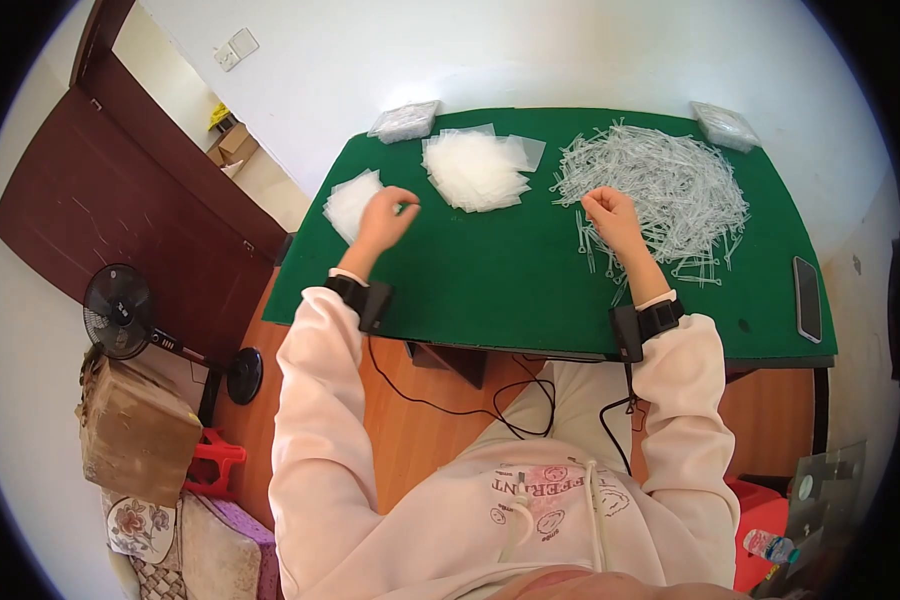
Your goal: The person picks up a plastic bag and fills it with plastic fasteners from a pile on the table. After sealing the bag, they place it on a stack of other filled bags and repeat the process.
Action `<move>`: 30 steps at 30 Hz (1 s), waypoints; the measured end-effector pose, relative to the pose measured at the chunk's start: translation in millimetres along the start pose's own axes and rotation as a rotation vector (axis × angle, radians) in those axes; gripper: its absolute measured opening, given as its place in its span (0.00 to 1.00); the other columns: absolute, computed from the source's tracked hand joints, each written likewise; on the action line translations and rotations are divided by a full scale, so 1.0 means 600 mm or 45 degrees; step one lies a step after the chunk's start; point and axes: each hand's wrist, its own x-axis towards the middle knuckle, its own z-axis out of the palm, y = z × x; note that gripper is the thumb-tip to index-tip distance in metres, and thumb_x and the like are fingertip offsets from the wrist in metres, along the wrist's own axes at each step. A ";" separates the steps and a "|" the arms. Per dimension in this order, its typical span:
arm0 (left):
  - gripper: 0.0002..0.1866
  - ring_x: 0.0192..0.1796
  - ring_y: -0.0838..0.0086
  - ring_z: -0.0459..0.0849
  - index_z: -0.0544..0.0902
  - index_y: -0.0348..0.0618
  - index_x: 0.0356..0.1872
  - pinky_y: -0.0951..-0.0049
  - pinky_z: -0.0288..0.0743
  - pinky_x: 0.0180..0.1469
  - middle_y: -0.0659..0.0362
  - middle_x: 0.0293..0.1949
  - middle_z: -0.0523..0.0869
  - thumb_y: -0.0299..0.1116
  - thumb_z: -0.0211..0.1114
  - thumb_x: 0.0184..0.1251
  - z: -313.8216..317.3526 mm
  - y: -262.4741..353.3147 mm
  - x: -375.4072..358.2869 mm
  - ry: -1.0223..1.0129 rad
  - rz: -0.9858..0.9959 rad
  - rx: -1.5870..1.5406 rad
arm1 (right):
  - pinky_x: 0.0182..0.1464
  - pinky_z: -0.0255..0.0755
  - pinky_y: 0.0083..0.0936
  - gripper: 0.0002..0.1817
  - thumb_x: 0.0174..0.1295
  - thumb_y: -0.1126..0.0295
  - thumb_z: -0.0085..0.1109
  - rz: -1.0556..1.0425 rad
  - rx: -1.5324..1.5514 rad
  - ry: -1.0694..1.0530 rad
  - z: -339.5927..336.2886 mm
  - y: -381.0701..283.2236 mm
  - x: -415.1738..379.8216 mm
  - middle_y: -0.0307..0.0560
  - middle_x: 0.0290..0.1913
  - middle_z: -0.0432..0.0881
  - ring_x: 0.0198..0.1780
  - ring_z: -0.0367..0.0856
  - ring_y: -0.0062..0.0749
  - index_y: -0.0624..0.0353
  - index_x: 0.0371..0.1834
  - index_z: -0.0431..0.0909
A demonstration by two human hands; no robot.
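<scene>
Pick-up step. Left hand [385, 212] pinches a clear bag off the small bag stack [352, 203], upper left; right hand [610, 215] curls closed on plastic sticks [660, 185], upper right of the table [490, 280]. Pairing them looks next.

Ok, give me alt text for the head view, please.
A person's left hand reaches a small stack of clear bags while the right hand rests at a heap of clear plastic pieces on a green table.

Your sweatshirt [530, 500] carries pink print, upside down to you; only the letters "FFERENT" can be made out.
</scene>
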 end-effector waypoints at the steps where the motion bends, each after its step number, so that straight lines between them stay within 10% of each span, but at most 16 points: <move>1: 0.08 0.40 0.64 0.78 0.80 0.42 0.33 0.69 0.71 0.43 0.57 0.33 0.80 0.32 0.63 0.51 0.014 0.028 0.010 -0.064 0.134 0.071 | 0.24 0.59 0.12 0.06 0.55 0.71 0.56 -0.007 -0.011 0.000 0.001 0.000 -0.001 0.33 0.21 0.74 0.21 0.67 0.12 0.62 0.27 0.75; 17: 0.13 0.39 0.58 0.79 0.82 0.40 0.35 0.65 0.72 0.44 0.50 0.36 0.81 0.33 0.65 0.46 0.160 0.106 0.094 -0.364 0.196 0.307 | 0.27 0.60 0.11 0.06 0.57 0.71 0.55 -0.088 -0.172 -0.010 0.001 0.007 -0.003 0.31 0.22 0.73 0.24 0.66 0.11 0.62 0.27 0.74; 30: 0.09 0.40 0.64 0.81 0.82 0.37 0.34 0.71 0.76 0.38 0.53 0.33 0.83 0.26 0.62 0.50 0.151 0.083 0.081 -0.264 -0.070 -0.398 | 0.28 0.62 0.11 0.05 0.57 0.72 0.54 -0.069 -0.099 -0.111 0.005 0.008 -0.006 0.32 0.23 0.73 0.25 0.68 0.11 0.62 0.27 0.74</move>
